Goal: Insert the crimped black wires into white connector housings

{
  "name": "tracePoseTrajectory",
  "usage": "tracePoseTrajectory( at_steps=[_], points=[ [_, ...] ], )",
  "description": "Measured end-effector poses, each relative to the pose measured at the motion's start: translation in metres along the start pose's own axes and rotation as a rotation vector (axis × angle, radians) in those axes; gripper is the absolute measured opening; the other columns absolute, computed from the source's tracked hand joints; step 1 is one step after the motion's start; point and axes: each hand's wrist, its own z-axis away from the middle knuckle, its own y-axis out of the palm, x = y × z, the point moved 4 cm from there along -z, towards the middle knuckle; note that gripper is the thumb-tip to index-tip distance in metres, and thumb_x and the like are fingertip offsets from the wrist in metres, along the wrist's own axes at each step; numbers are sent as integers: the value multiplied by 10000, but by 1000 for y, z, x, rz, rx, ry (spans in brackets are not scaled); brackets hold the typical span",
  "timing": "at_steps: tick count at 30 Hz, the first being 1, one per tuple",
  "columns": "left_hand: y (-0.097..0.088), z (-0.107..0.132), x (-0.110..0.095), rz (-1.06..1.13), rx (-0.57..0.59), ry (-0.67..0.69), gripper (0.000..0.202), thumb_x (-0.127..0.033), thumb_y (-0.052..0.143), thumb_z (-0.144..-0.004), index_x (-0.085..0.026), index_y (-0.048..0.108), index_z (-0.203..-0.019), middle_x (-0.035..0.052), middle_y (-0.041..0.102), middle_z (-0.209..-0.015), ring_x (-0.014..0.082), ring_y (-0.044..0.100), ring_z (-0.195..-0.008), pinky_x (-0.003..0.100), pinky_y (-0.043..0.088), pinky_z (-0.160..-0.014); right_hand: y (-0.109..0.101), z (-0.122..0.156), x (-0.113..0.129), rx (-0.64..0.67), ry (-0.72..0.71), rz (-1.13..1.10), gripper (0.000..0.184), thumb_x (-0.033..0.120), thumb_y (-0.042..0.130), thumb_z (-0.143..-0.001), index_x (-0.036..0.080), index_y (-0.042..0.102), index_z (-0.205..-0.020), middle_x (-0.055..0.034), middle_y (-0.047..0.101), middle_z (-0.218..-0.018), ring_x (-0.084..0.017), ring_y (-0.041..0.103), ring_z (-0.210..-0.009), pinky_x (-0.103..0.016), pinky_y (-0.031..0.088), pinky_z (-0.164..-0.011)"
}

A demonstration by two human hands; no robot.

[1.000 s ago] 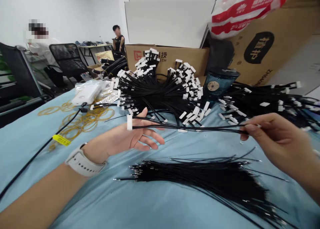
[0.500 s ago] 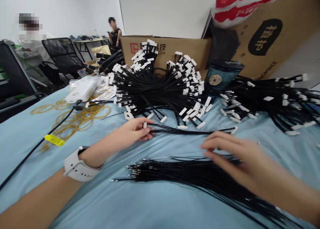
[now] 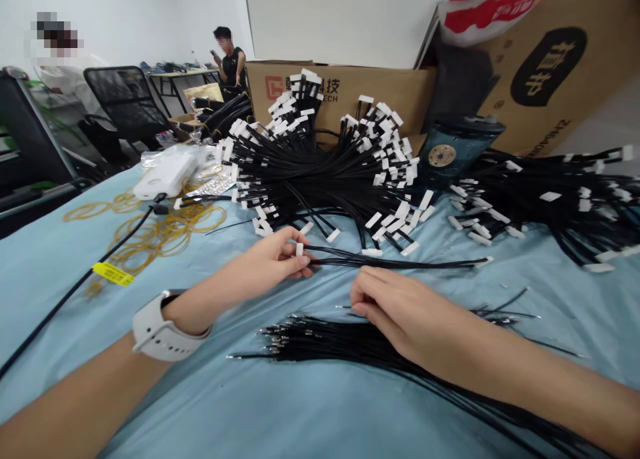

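My left hand [image 3: 273, 262], with a white watch [image 3: 160, 329] on the wrist, is closed around one end of a thin bundle of black wires [image 3: 400, 263] with a white connector at my fingers; the bundle lies across the blue cloth toward the right. My right hand [image 3: 395, 309] rests with curled fingers on the near pile of loose black wires [image 3: 330, 339] with bare metal tips, its fingertips pinched at a wire.
A big heap of black wires with white connectors [image 3: 325, 172] lies behind, another heap [image 3: 550, 199] to the right. A dark blue jar [image 3: 450, 155], cardboard boxes [image 3: 345, 92], rubber bands [image 3: 160, 229], a white charger [image 3: 165, 175] and a tagged black cable [image 3: 75, 289] surround them. People stand far left.
My left hand closed on the wire bundle and lowered it to the cloth. My right hand let go of the bundle's far end and came down left onto the near loose wires.
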Motion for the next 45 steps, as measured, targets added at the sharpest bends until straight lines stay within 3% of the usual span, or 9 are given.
tracePoseTrajectory(
  at_steps=[6, 9, 16, 20, 23, 27, 34, 40, 45],
  points=[
    [-1, 2, -1, 5, -18, 16, 110, -234, 572, -823, -211, 469, -852, -14, 667, -803, 150, 653, -780, 248, 485, -728, 10, 0, 24, -260, -223, 178, 129, 85, 463, -895, 137, 559, -827, -68, 550, -868, -192, 511, -830, -326, 439, -736],
    [1, 4, -4, 5, -23, 25, 98, -249, 582, -824, -196, 502, -846, 1, 664, -793, 162, 654, -798, 246, 478, -712, 15, 5, 29, -261, -263, 181, 76, 108, 537, -857, 129, 590, -806, -59, 554, -786, -194, 524, -736, -329, 462, -670],
    [3, 6, -7, 68, -45, 17, 81, -232, 536, -850, -179, 596, -862, 43, 680, -995, 169, 650, -903, 249, 476, -785, 12, 12, 19, -113, -88, -22, 181, 56, 421, -870, 152, 529, -759, -41, 561, -779, -150, 521, -681, -289, 463, -626],
    [-2, 8, -5, -55, -52, 79, 162, -304, 561, -833, -194, 659, -900, 28, 687, -912, 181, 620, -864, 228, 450, -709, 0, 11, 4, -152, 36, -184, 157, 106, 445, -876, 184, 557, -796, 6, 613, -742, -124, 549, -642, -252, 455, -608],
    [-3, 9, -6, -120, -39, 94, 205, -320, 577, -818, -214, 700, -944, 10, 682, -856, 174, 588, -790, 219, 413, -650, -8, 9, -10, -182, 125, -312, 145, 193, 502, -867, 216, 642, -899, 6, 680, -888, -147, 619, -806, -265, 478, -724],
    [0, 10, -9, -142, 22, 72, 237, -299, 549, -837, -225, 708, -995, -9, 653, -792, 134, 535, -680, 203, 360, -608, -10, 3, -23, -73, 216, -417, 150, 264, 531, -852, 210, 670, -863, 3, 670, -838, -158, 602, -787, -274, 455, -702],
    [5, 12, -10, -75, -28, 51, 112, -260, 585, -792, -185, 652, -844, -6, 615, -742, 147, 558, -699, 216, 402, -645, -12, -13, -30, -41, 258, -568, 84, 243, 565, -805, 163, 591, -810, 19, 571, -671, -114, 527, -629, -235, 399, -577],
    [16, 18, -9, -96, 16, 40, 97, -251, 581, -788, -175, 604, -844, 5, 615, -778, 159, 562, -732, 239, 406, -666, -9, -13, -31, -154, 278, -699, 209, 343, 545, -826, 163, 630, -888, -3, 610, -766, -114, 553, -711, -230, 434, -643],
    [16, 18, -9, -92, 22, 3, 89, -251, 585, -787, -178, 599, -834, 2, 614, -764, 161, 561, -730, 243, 413, -663, -3, -7, -30, -200, 259, -689, 259, 387, 537, -847, 170, 577, -712, 28, 489, -631, -95, 444, -588, -209, 368, -535]
  ],
)
